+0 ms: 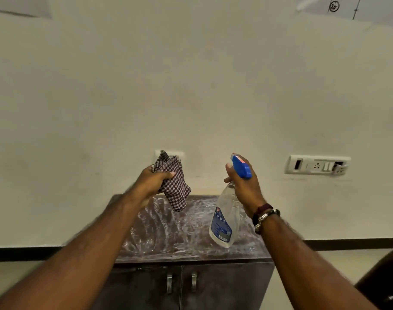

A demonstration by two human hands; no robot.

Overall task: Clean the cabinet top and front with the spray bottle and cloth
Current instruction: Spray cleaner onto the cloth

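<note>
Cabinet top (182,238) streaked wet; left hand (151,183) grips cloth (174,186), right hand (245,186) grips spray bottle (224,222). Wipe far-to-near, overlapping strokes, then doors.

I have one head-worn wide-angle view: it faces the wall (191,86) straight on, tilted down, close above the cabinet top (191,231), both forearms reaching in.

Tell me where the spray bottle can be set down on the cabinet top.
The whole cabinet top is bare but streaked wet. Free patches lie under the cloth near the wall and below the spray bottle toward the front edge. Nothing crowds it.
</note>
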